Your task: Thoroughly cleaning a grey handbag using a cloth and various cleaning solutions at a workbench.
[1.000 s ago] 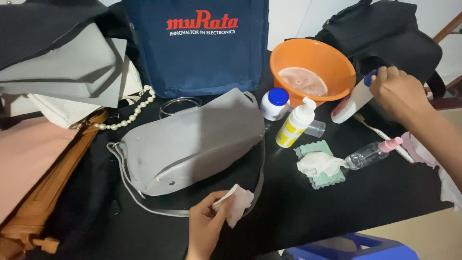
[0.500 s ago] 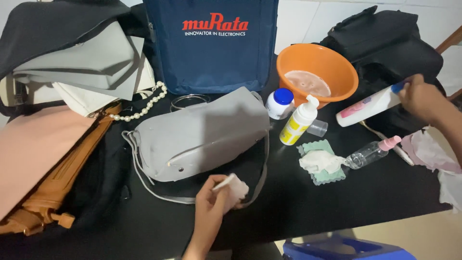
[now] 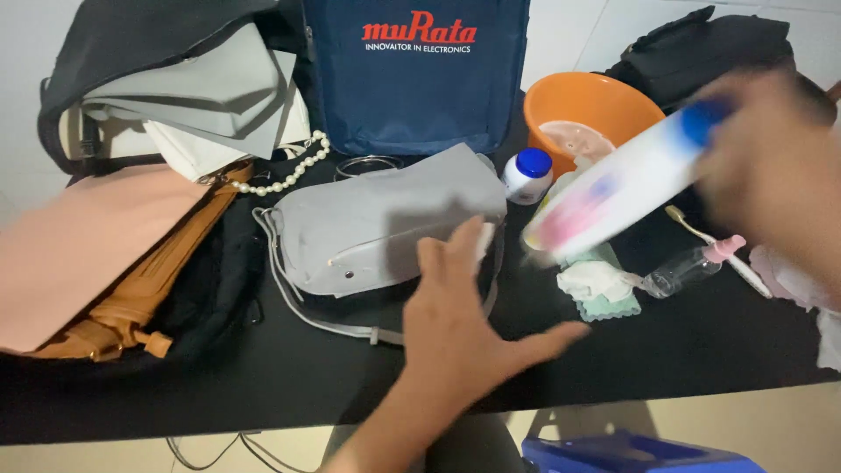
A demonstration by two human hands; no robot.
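My right hand (image 3: 775, 166), blurred by motion, grips a white bottle with a blue cap (image 3: 622, 188) and holds it tilted over the table's right side. My left hand (image 3: 464, 324) hovers palm down with fingers spread at the near edge of a grey bag (image 3: 377, 219). A bit of white cloth (image 3: 485, 245) shows just past its fingertips. The grey bag lies flat on the black table (image 3: 289, 377), its strap looping toward me.
An orange bowl (image 3: 587, 101), a blue-lidded white jar (image 3: 528, 173), a clear pink-capped bottle (image 3: 692, 267) and a green cloth with tissue (image 3: 600, 285) lie right. A navy tote (image 3: 416, 79) stands behind; pink (image 3: 79, 245) and tan bags (image 3: 149, 298) are stacked left.
My right hand lifted the white bottle from beside the orange bowl and swung it left toward the grey bag. My left hand spread its fingers over the cloth and moved right.
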